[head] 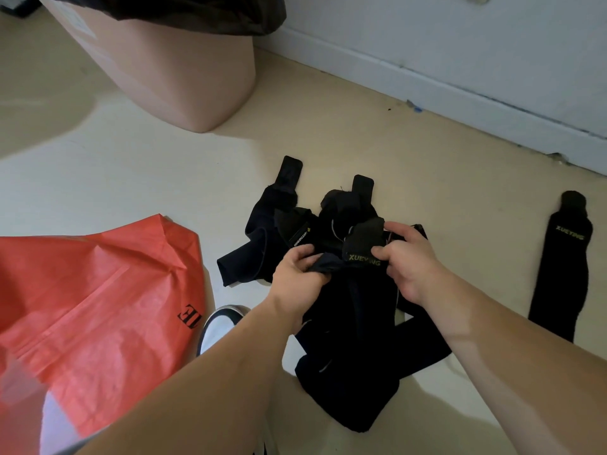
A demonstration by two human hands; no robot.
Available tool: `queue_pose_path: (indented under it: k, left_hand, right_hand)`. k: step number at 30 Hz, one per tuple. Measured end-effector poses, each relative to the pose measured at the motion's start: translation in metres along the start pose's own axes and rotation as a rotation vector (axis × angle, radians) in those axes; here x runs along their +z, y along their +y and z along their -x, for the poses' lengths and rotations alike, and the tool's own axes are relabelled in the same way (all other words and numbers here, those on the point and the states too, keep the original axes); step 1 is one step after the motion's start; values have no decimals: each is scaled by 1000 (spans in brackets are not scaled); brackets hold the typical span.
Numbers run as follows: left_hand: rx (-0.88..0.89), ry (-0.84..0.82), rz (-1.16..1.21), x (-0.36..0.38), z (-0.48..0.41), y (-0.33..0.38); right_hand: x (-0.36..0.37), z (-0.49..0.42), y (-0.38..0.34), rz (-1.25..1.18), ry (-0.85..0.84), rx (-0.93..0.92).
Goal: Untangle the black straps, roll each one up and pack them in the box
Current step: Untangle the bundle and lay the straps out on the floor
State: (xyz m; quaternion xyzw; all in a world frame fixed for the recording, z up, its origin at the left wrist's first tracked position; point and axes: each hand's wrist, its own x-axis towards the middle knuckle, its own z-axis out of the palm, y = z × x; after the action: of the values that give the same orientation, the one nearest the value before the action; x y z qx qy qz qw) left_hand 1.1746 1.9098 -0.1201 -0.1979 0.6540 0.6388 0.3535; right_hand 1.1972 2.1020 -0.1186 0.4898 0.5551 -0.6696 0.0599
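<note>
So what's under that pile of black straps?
Pale floor shows all around the pile, so it lies on that. The left hand and right hand grip its top. Anything underneath is covered.

Black straps (348,290) with yellow-green lettering, an orange-red bag (92,307), a pink bin (184,77), cream floor (377,136).

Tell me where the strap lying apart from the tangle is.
Head view, far right: the lone strap lies flat on the floor, right of the tangled pile and the right hand, just short of the white baseboard.
</note>
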Motion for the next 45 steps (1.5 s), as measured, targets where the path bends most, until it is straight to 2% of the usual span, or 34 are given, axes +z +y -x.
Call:
queue_pose_path:
  k: [2,5,10,14,17,19,22,25,29,34,37,40,45]
  left_hand:
    - [-105,72,151,-3,-4,3]
    - [-213,-19,349,-10,-2,12]
    - [-337,-194,484,-12,2,21]
    - [-333,-159,548,-17,-5,23]
    - [-326,-122,462,-14,-10,22]
    - [-256,-88,229,-4,-6,29]
    - [-29,-62,-236,19,1,41]
    - [4,-102,-383,40,9,39]
    - [-118,-40,-263,56,17,17]
    - [-220,-27,-78,37,14,16]
    - [-272,-144,-43,15,11,10]
    - [-323,-277,-2,0,11,1]
    - [-470,-563,-124,-17,18,-15]
  right_hand:
    - [-3,0,-3,-67,-25,20]
    - [-5,1,-6,-125,-46,37]
    - [-7,3,-8,-179,-50,52]
    - [-7,2,-8,-198,-54,60]
    - [-8,0,-8,-225,-63,72]
    - [-8,0,-10,-229,-81,94]
    - [-10,-2,-11,-189,-131,109]
    - [-18,-6,-8,-137,-127,112]
    - [-24,-7,-1,26,-119,139]
    - [-11,-9,4,78,36,58]
    - [2,-7,-1,154,80,10]
    - [12,-5,-6,96,144,-40]
    - [5,-12,-24,31,169,-68]
